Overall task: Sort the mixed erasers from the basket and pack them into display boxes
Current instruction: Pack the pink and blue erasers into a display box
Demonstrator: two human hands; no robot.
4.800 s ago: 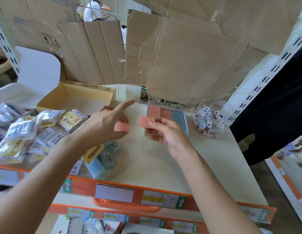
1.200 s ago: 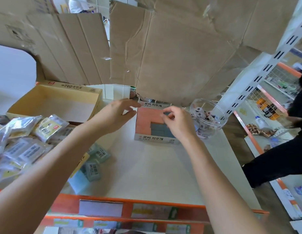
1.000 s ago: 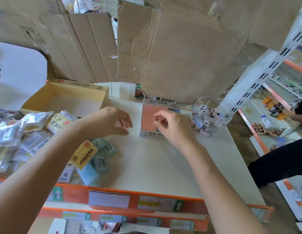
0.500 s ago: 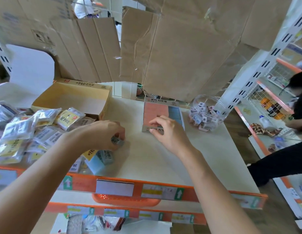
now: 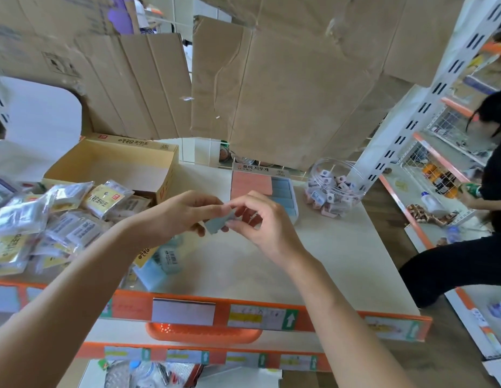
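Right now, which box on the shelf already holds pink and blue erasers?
The small white display box at the middle back; the large yellow cardboard box on the left shows only its bare floor.

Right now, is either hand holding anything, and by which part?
Yes. Both hands pinch one blue-grey eraser. The left hand has fingertips on its left end, and the right hand has fingertips on its right end.

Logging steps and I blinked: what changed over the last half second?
The left hand lifted a blue eraser from the loose pile toward the middle; the right hand left the display box and now pinches it too. Display box, jar and yellow box stayed put.
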